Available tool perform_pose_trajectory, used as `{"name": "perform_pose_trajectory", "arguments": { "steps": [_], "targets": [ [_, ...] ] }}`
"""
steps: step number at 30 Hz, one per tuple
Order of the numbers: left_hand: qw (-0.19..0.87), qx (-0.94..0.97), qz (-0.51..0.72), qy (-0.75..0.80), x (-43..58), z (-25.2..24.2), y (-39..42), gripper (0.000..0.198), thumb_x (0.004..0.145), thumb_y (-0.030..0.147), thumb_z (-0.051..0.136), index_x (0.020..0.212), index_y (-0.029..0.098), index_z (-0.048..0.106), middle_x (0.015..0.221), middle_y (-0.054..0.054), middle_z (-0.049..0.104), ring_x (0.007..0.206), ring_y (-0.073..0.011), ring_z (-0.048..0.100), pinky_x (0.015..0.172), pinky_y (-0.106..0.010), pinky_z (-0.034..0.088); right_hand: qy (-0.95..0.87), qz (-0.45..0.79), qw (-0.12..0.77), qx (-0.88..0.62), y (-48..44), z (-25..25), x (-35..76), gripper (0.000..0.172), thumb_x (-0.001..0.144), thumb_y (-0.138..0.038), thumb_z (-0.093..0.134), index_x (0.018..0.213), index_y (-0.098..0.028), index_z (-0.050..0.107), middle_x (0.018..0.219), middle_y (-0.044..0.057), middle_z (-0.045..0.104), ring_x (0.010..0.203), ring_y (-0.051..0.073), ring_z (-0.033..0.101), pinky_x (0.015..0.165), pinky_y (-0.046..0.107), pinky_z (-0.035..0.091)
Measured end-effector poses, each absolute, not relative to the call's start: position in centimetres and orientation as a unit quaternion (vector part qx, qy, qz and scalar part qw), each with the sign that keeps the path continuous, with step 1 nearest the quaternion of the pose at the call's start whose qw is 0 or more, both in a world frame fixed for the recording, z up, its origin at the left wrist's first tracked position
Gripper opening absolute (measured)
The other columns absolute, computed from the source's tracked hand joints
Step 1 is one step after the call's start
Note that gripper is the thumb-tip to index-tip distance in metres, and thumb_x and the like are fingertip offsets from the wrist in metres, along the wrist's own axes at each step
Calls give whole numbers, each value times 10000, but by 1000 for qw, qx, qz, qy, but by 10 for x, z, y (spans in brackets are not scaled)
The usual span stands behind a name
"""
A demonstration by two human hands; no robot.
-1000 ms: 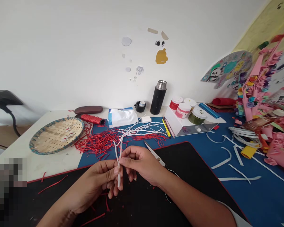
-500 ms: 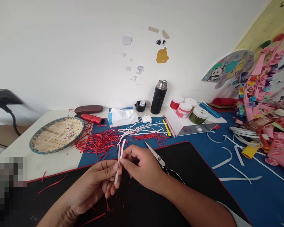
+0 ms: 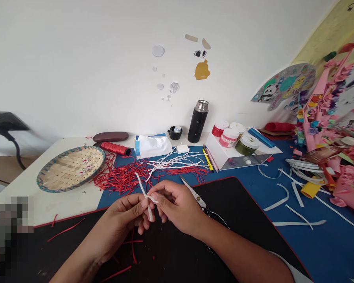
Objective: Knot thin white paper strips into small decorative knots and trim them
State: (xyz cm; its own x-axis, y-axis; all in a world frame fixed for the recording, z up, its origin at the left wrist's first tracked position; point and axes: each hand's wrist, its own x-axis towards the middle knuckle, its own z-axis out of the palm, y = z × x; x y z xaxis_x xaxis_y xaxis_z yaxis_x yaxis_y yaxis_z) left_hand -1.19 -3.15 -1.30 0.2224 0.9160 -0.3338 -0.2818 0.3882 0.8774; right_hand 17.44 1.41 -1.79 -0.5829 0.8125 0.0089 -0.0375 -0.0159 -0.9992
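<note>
A narrow white strip (image 3: 141,184) is pinched between the thumb and fingers of my left hand (image 3: 129,212); one end points up and to the left, the other hangs below the thumb. My right hand (image 3: 177,206) meets it from the right, thumb and index finger closed on a short bent part of white strip (image 3: 152,199) that crosses the long one. Both hands are over the black mat (image 3: 177,259). Behind my right hand lie scissors (image 3: 198,197), their handles partly hidden by that hand and forearm.
Red cords (image 3: 124,177) and white cords (image 3: 177,161) lie behind the hands. At the left is a woven basket (image 3: 70,169). A black bottle (image 3: 198,122), paint jars (image 3: 229,137) and loose white strips (image 3: 297,223) are farther back and right.
The white strip has tilted to the left at its upper end. A piece that stood upright beside it now bends across to the right, held by my right hand.
</note>
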Motion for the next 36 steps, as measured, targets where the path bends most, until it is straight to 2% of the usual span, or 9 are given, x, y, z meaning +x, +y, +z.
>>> {"name": "perform_pose_trajectory", "arguments": {
  "steps": [5,8,11,17,21,27,36],
  "targets": [
    [612,470,407,489,-11,-11,-29,372,823,556,861,758,192,826,708,-62,746,616,-183,612,587,-263,497,-576,688,322,-302,18,-15,174,429,989,-615,646,956,-187,633,630,-52,587,480,94,541,471,218,405],
    [573,503,398,510,-11,-10,-30,349,848,551,830,781,209,832,750,-61,765,642,-207,642,621,-277,509,-563,702,311,-305,20,-15,175,444,970,-628,666,969,-186,623,626,-52,601,467,97,555,451,212,398],
    [521,536,388,539,-10,-11,-32,365,882,577,776,806,226,837,749,-55,767,672,-230,664,655,-289,521,-554,714,299,-306,20,-16,175,412,957,-589,699,1010,-187,625,644,-57,612,464,94,566,440,202,405],
    [435,572,376,585,-12,-13,-34,390,907,611,725,803,248,822,668,-24,731,629,-219,629,611,-275,486,-541,726,268,-330,20,-14,174,266,929,-399,757,1039,-195,628,711,-59,643,463,81,587,428,183,403],
    [444,564,382,582,-12,-12,-33,438,893,662,717,782,248,804,652,-14,721,616,-203,613,592,-265,475,-522,739,258,-339,20,-14,173,251,909,-355,765,1042,-195,624,713,-61,661,452,84,609,409,174,399],
    [511,525,404,548,-15,-14,-31,472,869,684,745,749,230,788,674,-23,740,632,-190,634,616,-265,511,-504,751,266,-333,22,-14,174,417,830,-487,859,1007,-197,617,690,-60,677,444,87,595,405,177,420],
    [555,475,437,524,-18,-17,-31,430,844,624,818,732,209,804,657,-26,725,608,-158,625,572,-237,502,-507,759,255,-318,22,-17,174,490,834,-596,843,984,-199,596,643,-56,657,447,105,593,407,193,408]
  ]
}}
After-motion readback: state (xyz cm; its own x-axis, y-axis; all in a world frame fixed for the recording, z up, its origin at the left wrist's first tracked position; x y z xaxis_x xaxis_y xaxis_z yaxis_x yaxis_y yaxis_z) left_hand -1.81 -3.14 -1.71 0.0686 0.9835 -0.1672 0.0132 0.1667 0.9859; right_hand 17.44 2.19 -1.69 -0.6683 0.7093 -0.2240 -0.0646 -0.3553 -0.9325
